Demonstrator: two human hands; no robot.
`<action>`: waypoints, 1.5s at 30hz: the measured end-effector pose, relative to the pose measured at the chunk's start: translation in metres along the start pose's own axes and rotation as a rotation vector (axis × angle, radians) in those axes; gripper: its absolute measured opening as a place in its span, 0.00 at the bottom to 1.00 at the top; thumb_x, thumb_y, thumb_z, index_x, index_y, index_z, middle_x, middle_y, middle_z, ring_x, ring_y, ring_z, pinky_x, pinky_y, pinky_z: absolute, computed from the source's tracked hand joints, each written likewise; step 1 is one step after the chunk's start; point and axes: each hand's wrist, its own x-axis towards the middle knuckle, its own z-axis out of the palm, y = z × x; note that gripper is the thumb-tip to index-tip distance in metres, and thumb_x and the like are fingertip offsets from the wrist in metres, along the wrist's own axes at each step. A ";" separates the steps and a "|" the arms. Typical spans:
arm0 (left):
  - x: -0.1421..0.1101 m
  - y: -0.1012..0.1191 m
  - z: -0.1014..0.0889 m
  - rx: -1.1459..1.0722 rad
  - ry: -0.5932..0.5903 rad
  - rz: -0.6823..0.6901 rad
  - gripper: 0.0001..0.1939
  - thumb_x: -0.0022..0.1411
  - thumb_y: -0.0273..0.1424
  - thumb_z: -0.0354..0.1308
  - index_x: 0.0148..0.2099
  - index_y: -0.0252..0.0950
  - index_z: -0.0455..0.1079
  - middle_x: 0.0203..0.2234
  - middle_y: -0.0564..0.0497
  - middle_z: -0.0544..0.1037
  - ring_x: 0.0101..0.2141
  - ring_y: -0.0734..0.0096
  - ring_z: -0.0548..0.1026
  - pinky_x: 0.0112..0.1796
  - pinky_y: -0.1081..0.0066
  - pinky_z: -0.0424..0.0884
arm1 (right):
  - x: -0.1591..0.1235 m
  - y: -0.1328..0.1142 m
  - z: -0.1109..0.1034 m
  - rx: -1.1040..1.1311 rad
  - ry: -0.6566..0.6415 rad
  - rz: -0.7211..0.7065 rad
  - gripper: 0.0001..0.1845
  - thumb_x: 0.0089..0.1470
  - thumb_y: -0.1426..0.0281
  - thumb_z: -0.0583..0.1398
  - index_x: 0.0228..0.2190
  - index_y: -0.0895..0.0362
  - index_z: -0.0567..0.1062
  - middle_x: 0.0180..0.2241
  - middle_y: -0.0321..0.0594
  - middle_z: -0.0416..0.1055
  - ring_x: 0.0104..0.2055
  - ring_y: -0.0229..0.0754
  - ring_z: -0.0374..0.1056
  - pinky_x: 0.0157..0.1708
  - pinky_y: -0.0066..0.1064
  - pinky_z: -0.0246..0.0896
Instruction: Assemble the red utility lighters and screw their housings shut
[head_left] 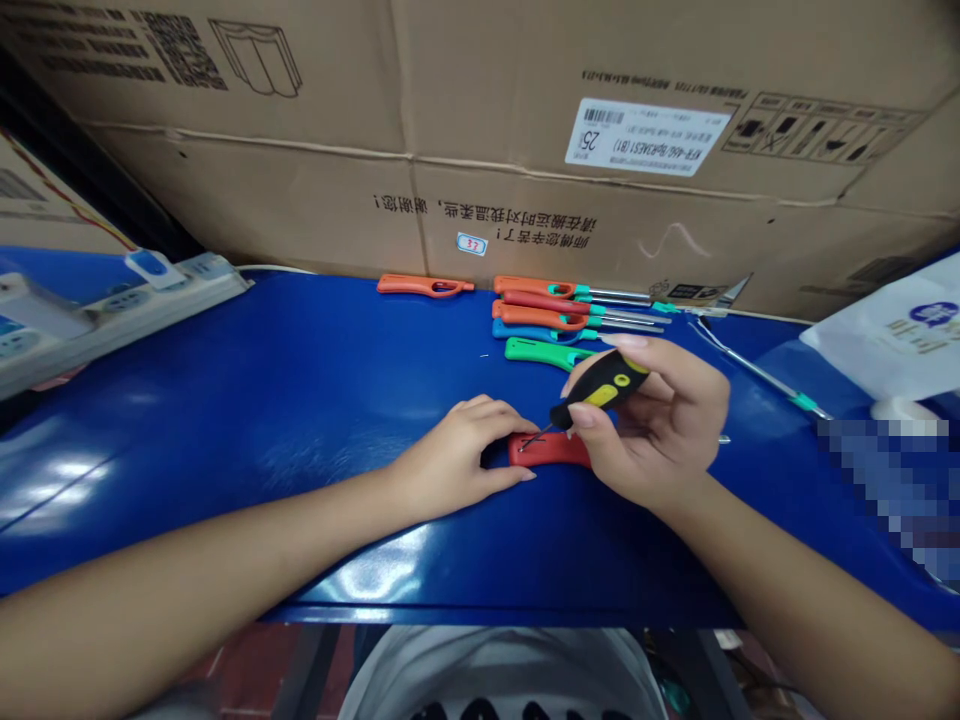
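Observation:
A red long-nosed lighter (551,450) lies flat on the blue table, its handle end pointing left. My left hand (457,455) closes around that end, thumb on the near side and fingers on the far side. My right hand (667,420) grips a black and yellow screwdriver (600,390), tilted so that its thin tip meets the top of the handle near the left end. The right hand hides the front part of the red lighter; a bit of metal shows past it on the right.
Beyond my hands lie several long-nosed lighters, among them a green lighter (536,350), and a separate orange lighter body (420,286). A large cardboard box (300,210) walls off the back. The left side has a power strip (150,310); the right, a white bag (892,330).

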 end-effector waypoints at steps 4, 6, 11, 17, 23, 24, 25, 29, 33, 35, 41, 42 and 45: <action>0.000 0.000 0.000 -0.002 -0.003 -0.001 0.19 0.61 0.33 0.69 0.52 0.34 0.73 0.44 0.46 0.80 0.45 0.60 0.75 0.49 0.61 0.70 | 0.001 0.000 0.001 0.004 0.009 -0.030 0.37 0.54 0.79 0.66 0.62 0.48 0.65 0.48 0.44 0.76 0.37 0.43 0.78 0.24 0.33 0.77; 0.001 0.000 0.000 0.001 -0.005 -0.007 0.18 0.60 0.33 0.69 0.52 0.34 0.74 0.43 0.47 0.80 0.45 0.60 0.75 0.49 0.61 0.69 | 0.001 0.000 0.001 -0.002 0.004 -0.027 0.36 0.55 0.78 0.66 0.62 0.47 0.65 0.49 0.43 0.76 0.38 0.44 0.78 0.25 0.33 0.77; 0.001 0.000 0.000 0.004 -0.005 -0.011 0.18 0.60 0.33 0.69 0.51 0.35 0.74 0.43 0.47 0.80 0.45 0.60 0.75 0.49 0.61 0.70 | -0.001 -0.001 0.001 -0.012 -0.004 -0.004 0.36 0.56 0.77 0.66 0.61 0.44 0.64 0.50 0.42 0.75 0.38 0.44 0.78 0.25 0.33 0.78; 0.000 0.001 0.000 0.005 -0.004 -0.012 0.18 0.61 0.33 0.69 0.52 0.36 0.73 0.43 0.47 0.79 0.45 0.60 0.75 0.49 0.59 0.70 | -0.002 0.000 0.002 -0.018 -0.013 -0.017 0.36 0.55 0.77 0.65 0.62 0.46 0.64 0.46 0.41 0.77 0.34 0.41 0.76 0.26 0.32 0.77; 0.001 0.002 -0.001 -0.003 -0.006 -0.011 0.17 0.61 0.32 0.68 0.52 0.36 0.74 0.43 0.47 0.79 0.44 0.60 0.76 0.49 0.60 0.71 | -0.001 0.001 0.002 -0.015 -0.030 -0.027 0.36 0.56 0.77 0.65 0.62 0.45 0.64 0.48 0.42 0.76 0.34 0.42 0.77 0.26 0.34 0.78; 0.001 0.002 -0.001 -0.002 -0.008 -0.013 0.17 0.61 0.32 0.68 0.52 0.36 0.74 0.43 0.47 0.79 0.44 0.60 0.76 0.49 0.59 0.71 | -0.001 0.001 0.002 -0.019 -0.031 -0.028 0.36 0.56 0.77 0.65 0.62 0.44 0.63 0.48 0.42 0.76 0.34 0.42 0.77 0.26 0.34 0.78; 0.001 0.002 -0.001 -0.002 -0.009 -0.013 0.17 0.61 0.31 0.68 0.52 0.36 0.74 0.43 0.47 0.79 0.45 0.60 0.75 0.49 0.60 0.70 | -0.001 0.001 0.002 -0.022 -0.031 -0.029 0.35 0.57 0.76 0.64 0.62 0.44 0.63 0.48 0.42 0.76 0.34 0.42 0.77 0.26 0.34 0.78; 0.001 0.002 -0.001 -0.001 -0.008 -0.014 0.17 0.61 0.32 0.68 0.52 0.35 0.74 0.43 0.46 0.79 0.45 0.59 0.76 0.49 0.60 0.70 | -0.002 0.002 0.003 -0.037 -0.031 -0.036 0.34 0.57 0.75 0.65 0.62 0.44 0.63 0.49 0.43 0.76 0.35 0.42 0.77 0.26 0.33 0.78; 0.001 0.002 -0.001 -0.001 -0.009 -0.019 0.17 0.61 0.32 0.68 0.52 0.36 0.73 0.43 0.46 0.79 0.45 0.59 0.75 0.49 0.60 0.70 | -0.002 0.002 0.003 -0.042 -0.031 -0.035 0.34 0.57 0.74 0.65 0.62 0.45 0.63 0.47 0.42 0.76 0.34 0.41 0.77 0.26 0.32 0.78; 0.001 0.001 -0.001 -0.003 -0.012 -0.020 0.17 0.61 0.31 0.68 0.52 0.36 0.73 0.44 0.46 0.79 0.45 0.59 0.75 0.49 0.60 0.70 | -0.001 0.001 0.003 -0.036 -0.031 -0.040 0.34 0.56 0.75 0.65 0.61 0.46 0.64 0.46 0.42 0.77 0.33 0.40 0.76 0.26 0.32 0.78; 0.001 0.001 -0.001 -0.009 -0.012 -0.022 0.16 0.62 0.33 0.68 0.51 0.37 0.73 0.44 0.47 0.79 0.46 0.59 0.75 0.50 0.59 0.70 | 0.000 0.000 0.001 -0.032 -0.032 -0.049 0.35 0.55 0.74 0.65 0.61 0.45 0.64 0.44 0.41 0.78 0.33 0.41 0.77 0.25 0.32 0.77; 0.001 0.001 -0.001 -0.009 -0.013 -0.020 0.16 0.62 0.32 0.68 0.51 0.37 0.74 0.44 0.47 0.79 0.46 0.59 0.75 0.50 0.59 0.70 | 0.000 0.000 0.001 -0.024 -0.028 -0.057 0.35 0.55 0.75 0.66 0.61 0.46 0.64 0.43 0.41 0.78 0.33 0.42 0.77 0.25 0.33 0.77; 0.001 0.002 -0.001 -0.006 -0.015 -0.026 0.16 0.62 0.32 0.67 0.52 0.37 0.74 0.44 0.47 0.79 0.46 0.59 0.75 0.50 0.59 0.70 | 0.000 0.000 0.001 -0.009 -0.018 -0.056 0.36 0.54 0.77 0.66 0.61 0.47 0.65 0.42 0.41 0.79 0.33 0.42 0.76 0.26 0.33 0.77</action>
